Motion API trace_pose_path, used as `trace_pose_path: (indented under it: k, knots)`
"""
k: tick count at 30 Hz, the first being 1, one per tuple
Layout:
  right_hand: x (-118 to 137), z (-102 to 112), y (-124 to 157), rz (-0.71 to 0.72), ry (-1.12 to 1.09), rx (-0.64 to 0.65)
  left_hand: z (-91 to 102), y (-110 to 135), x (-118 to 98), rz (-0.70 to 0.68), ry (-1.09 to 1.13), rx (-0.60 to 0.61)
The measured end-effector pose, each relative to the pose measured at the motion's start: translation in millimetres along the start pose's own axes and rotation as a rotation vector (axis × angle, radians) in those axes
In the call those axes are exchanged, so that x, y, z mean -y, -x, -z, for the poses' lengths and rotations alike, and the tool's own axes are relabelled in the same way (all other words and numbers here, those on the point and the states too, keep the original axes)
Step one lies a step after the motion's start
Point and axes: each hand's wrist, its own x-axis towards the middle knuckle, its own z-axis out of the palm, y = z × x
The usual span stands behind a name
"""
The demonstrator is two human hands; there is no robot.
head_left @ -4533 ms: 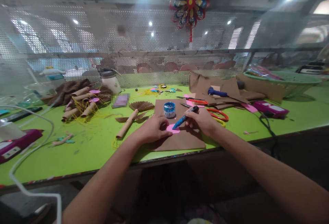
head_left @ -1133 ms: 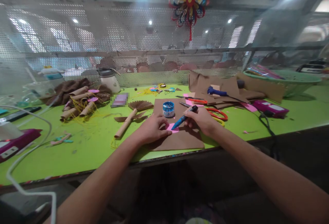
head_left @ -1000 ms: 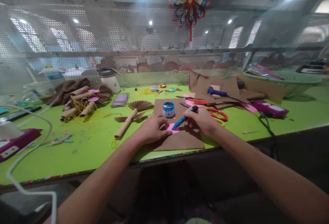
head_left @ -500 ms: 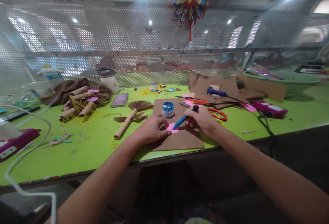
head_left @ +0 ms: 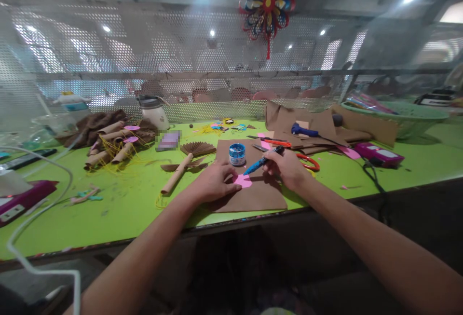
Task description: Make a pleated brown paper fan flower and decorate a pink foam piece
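Observation:
My right hand (head_left: 284,168) is closed round a blue marker (head_left: 258,164), its tip pointing down and left at the upper edge of a small pink paper piece (head_left: 243,181). Thumb and fingers of my left hand (head_left: 217,181) pinch the left side of that paper against a brown paper sheet (head_left: 253,200). Whether the marker's tip touches the paper I cannot tell. Just behind the pink piece stands a small round jar (head_left: 237,155) with blue on it. Left of my left hand lies a brown paper tube (head_left: 177,174) beside a pleated paper fan (head_left: 198,148).
Orange-handled scissors (head_left: 278,143) and a blue glue gun (head_left: 304,130) lie behind my right hand, near folded brown paper (head_left: 318,119). A purple power strip (head_left: 379,155) and green basket (head_left: 415,112) stand at right. Several tubes with yellow strings (head_left: 123,153) lie at left.
The marker's tip has moved slightly up and away from the middle of the pink paper, and my right hand has shifted a little with it. My left hand stays in place.

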Motion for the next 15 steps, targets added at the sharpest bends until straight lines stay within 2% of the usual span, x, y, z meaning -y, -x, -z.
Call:
trace_pose_path:
  k: [15]
  knots:
    - [0.1, -1.6, 1.3, 0.008, 0.084, 0.028, 1.6, 0.0, -3.9, 0.027, 0.014, 0.02]
